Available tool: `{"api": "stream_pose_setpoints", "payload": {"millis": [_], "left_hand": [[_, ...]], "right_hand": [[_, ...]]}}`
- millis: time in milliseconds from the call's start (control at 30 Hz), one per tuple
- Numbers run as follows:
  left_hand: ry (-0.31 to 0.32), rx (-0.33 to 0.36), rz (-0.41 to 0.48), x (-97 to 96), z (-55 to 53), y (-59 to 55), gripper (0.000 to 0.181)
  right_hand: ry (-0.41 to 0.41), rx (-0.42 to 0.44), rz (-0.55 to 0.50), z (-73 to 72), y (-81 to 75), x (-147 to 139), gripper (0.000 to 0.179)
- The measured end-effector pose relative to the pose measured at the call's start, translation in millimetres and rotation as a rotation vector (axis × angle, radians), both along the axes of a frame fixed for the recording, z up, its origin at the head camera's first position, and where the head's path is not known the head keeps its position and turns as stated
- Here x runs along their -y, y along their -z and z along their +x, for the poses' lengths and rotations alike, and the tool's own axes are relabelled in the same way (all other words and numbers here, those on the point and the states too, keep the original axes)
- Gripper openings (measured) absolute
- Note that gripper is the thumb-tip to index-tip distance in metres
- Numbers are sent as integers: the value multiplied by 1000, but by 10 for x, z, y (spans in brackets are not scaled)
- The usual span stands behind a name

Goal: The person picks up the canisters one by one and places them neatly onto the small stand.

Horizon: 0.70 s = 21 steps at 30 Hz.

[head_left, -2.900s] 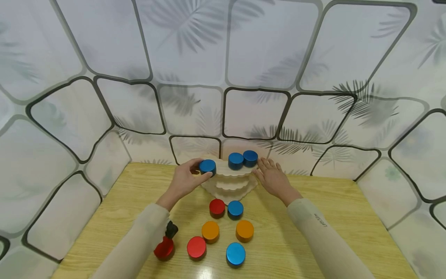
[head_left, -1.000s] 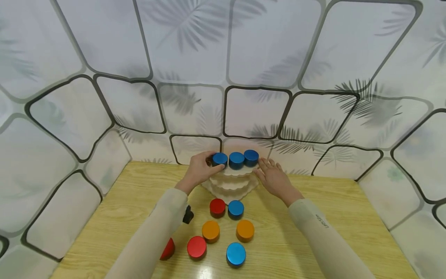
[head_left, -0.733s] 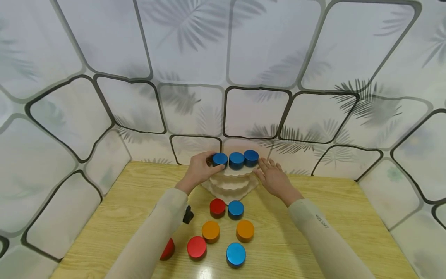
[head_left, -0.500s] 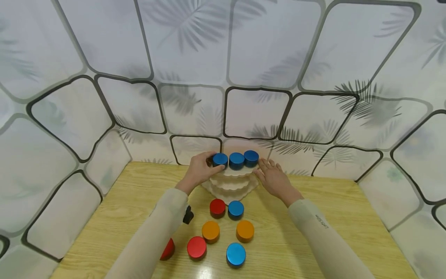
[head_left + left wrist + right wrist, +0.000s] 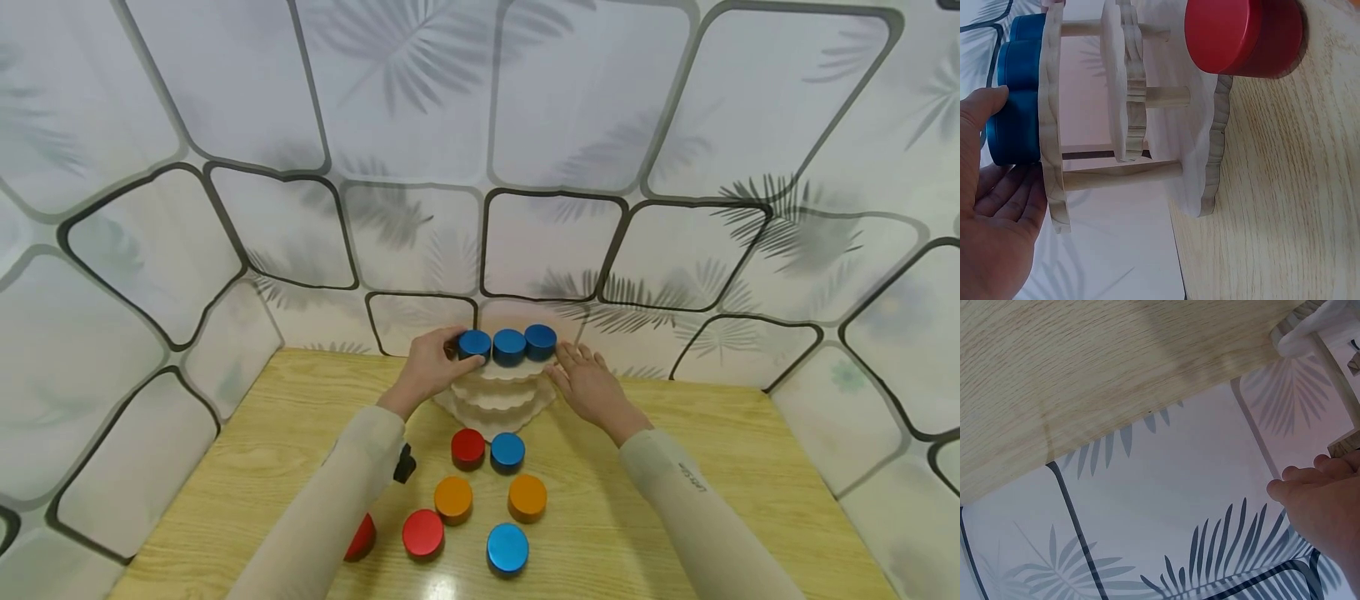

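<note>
A tiered wooden stand (image 5: pixel 498 417) with scalloped edges stands at the back of the table, several blue round tins on or near it. On its top tier sit three: left tin (image 5: pixel 474 345), middle tin (image 5: pixel 509 347) and right tin (image 5: pixel 540 342). My left hand (image 5: pixel 427 368) holds the left tin, thumb in front and fingers behind; the left wrist view shows this tin (image 5: pixel 1013 128) resting on the tier against its neighbour. With fingers extended, my right hand (image 5: pixel 590 390) lies at the top tier's right end, fingertips by the right tin. In the right wrist view, this hand (image 5: pixel 1325 503) holds nothing.
Before the stand on the wooden table (image 5: pixel 675 500) are a red tin (image 5: pixel 468 450), a blue tin (image 5: pixel 507 452), two orange tins (image 5: pixel 453 500), another red tin (image 5: pixel 423 534) and another blue tin (image 5: pixel 507 548). My left sleeve partly covers one more red tin (image 5: pixel 362 537). Patterned curtain (image 5: pixel 555 242) hangs behind.
Since the oldest frame, my left hand has moved right with its blue tin, bringing it beside the middle one. Over the last second nothing has visibly moved. The right hand stays put.
</note>
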<state>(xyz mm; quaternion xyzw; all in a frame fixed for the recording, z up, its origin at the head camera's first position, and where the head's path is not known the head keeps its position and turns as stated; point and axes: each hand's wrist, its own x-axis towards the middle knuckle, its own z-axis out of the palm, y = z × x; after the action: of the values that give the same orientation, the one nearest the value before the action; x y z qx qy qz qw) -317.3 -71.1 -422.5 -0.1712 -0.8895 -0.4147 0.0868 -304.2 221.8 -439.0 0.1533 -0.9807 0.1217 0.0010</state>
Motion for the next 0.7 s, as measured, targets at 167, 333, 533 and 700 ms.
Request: {"api": "stream_pose_setpoints", "payload": {"millis": [167,333,533,700], "left_hand": [[1,23,0,5,0,-1,59],[2,57,33,32,33,-10,73],[27,81,119,130,138,-46,71],[44,83,165,278,255,-71,65]], "right_hand": [[-2,-4,0,-6,1,-1,67],[1,-1,-6,-9,10,1,68],[1,-8,0,-1,-3,6,68],[1,-10,1,7,-14,-2,68]]}}
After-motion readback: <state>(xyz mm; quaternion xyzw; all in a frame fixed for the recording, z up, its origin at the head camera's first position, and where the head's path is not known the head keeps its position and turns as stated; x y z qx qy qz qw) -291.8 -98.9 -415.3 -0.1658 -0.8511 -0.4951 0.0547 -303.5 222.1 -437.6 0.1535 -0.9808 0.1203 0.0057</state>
